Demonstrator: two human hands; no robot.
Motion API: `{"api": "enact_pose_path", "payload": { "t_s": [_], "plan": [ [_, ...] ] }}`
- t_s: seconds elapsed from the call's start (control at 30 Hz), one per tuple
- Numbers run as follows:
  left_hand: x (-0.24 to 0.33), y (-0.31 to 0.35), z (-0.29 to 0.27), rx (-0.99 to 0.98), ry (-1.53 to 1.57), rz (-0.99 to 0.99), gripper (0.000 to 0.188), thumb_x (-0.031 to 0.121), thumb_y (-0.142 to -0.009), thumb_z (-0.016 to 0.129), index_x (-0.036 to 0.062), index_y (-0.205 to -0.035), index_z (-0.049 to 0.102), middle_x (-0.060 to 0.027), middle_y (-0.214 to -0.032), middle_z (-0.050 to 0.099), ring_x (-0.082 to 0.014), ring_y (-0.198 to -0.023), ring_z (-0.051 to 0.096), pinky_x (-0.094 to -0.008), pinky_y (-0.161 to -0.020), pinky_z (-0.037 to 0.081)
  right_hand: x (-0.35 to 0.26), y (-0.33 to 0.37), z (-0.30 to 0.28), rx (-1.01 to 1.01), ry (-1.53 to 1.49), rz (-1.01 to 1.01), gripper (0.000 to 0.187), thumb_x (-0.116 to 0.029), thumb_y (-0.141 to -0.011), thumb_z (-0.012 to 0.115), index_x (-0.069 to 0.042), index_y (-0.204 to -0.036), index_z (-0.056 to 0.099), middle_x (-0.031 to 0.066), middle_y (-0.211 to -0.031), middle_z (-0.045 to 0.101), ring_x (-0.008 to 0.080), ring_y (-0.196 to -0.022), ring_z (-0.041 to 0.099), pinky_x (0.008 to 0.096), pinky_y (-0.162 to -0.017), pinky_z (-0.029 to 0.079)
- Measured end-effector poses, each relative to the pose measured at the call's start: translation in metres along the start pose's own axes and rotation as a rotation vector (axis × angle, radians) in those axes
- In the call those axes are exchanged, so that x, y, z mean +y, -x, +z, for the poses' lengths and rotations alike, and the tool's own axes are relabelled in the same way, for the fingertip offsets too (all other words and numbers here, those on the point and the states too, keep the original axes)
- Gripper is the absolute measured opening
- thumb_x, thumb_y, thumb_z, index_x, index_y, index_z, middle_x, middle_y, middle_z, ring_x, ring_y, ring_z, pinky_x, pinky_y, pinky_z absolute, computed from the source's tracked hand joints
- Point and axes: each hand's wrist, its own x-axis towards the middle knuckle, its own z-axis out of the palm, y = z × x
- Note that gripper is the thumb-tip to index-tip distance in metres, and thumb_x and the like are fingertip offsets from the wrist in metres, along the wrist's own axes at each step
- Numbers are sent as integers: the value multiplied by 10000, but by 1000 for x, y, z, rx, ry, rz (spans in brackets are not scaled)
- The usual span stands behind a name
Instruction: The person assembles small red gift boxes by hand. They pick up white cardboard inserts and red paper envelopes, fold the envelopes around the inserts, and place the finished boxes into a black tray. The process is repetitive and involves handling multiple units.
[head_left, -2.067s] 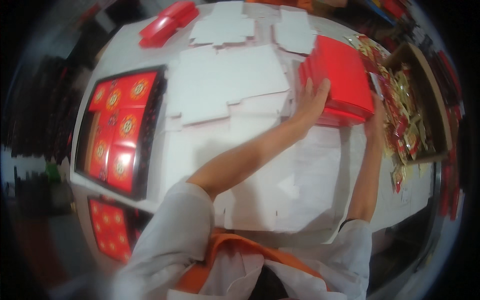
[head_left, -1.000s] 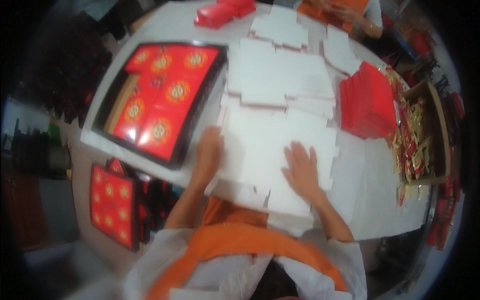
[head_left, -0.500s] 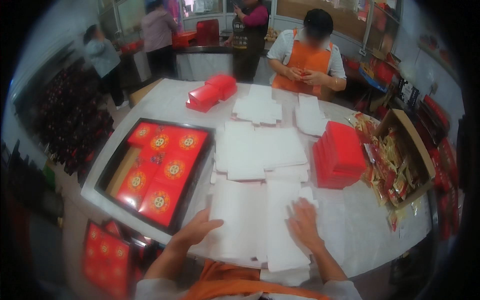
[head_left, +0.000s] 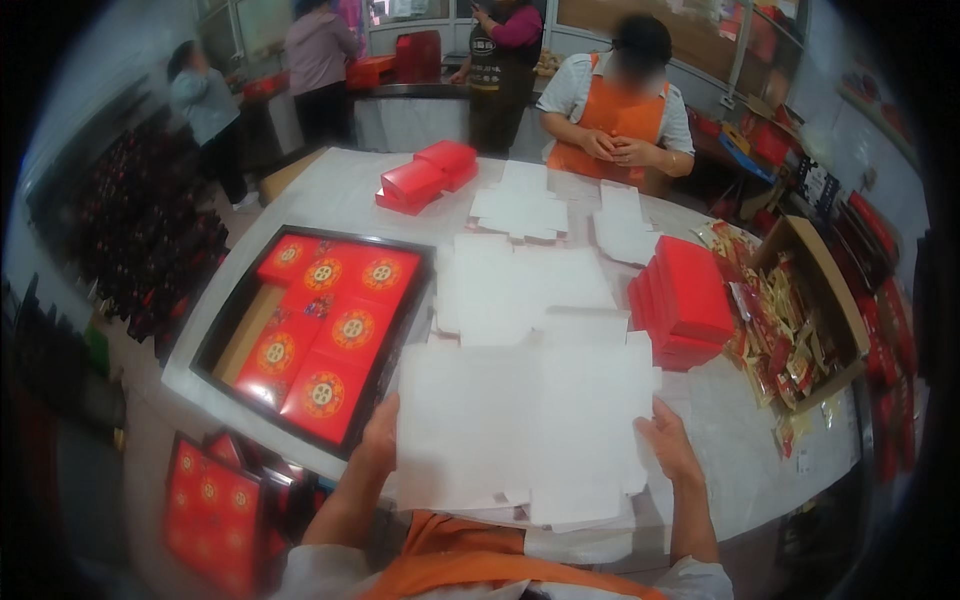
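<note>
A flat white cardboard box blank (head_left: 520,425) spans the space between my hands at the near side of the table. My left hand (head_left: 382,430) grips its left edge, most of the fingers hidden by the sheet. At the opposite edge my right hand (head_left: 668,438) is closed on it, thumb toward the sheet and fingers partly hidden. More white blanks (head_left: 535,285) lie in an overlapping pile just beyond it. To the right of that pile rises a stack of folded red boxes (head_left: 685,300).
A black-rimmed tray (head_left: 345,440) of red boxes sits left. Loose red boxes (head_left: 420,180) lie at the far side. A carton (head_left: 835,290) of small wrapped packets stands right. Across the table is a co-worker in an orange apron (head_left: 620,120); others stand behind.
My hands have moved from lying over the white blanks to the two side edges of one. That blank now lies squarely between them, its creases less folded.
</note>
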Motion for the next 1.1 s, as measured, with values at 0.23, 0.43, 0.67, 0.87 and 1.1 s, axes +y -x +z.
{"api": "enact_pose_path", "payload": {
  "t_s": [0.23, 0.43, 0.67, 0.87, 1.1],
  "plan": [
    [0, -63, 19, -398, -912, 74, 687, 273, -792, 624, 50, -1348, 288, -127, -1324, 380, -223, -1228, 346, -340, -1019, 248, 9, -8, 9, -141, 109, 24, 411, -39, -843, 479, 6, -1247, 419, 61, -1044, 560, 102, -893, 530, 248, -774, 436],
    [-15, -97, 6, -171, -1341, -273, 304, 192, -789, 640, 18, -1004, 514, -52, -899, 568, -103, -808, 518, -243, -706, 445, 0, -10, 17, -334, 292, 21, 398, -83, -850, 515, 13, -1229, 443, 73, -1085, 552, 125, -960, 509, 262, -828, 421],
    [-75, -63, -2, -67, -1630, -134, 269, 224, -786, 630, -9, -889, 542, -108, -796, 566, -169, -741, 535, -283, -692, 438, 1, -7, 30, -485, -28, 255, 411, -301, -917, 401, -21, -1210, 471, 89, -1193, 502, 163, -1076, 467, 277, -892, 383],
    [-73, -62, 17, 8, -1598, -264, 244, 195, -786, 645, -10, -875, 546, -55, -726, 566, -106, -654, 522, -238, -611, 438, 6, -22, 55, -500, -8, 264, 433, -331, -916, 396, -24, -1214, 466, 89, -1139, 521, 158, -1051, 480, 280, -891, 387],
    [-67, -58, 17, 42, -1457, -356, 250, 196, -781, 656, -8, -901, 576, -36, -732, 578, -85, -660, 526, -221, -614, 438, 5, -15, 70, -491, 119, 257, 401, -255, -912, 411, -41, -1249, 454, 110, -1137, 546, 169, -1022, 515, 287, -887, 398]
  ]
}}
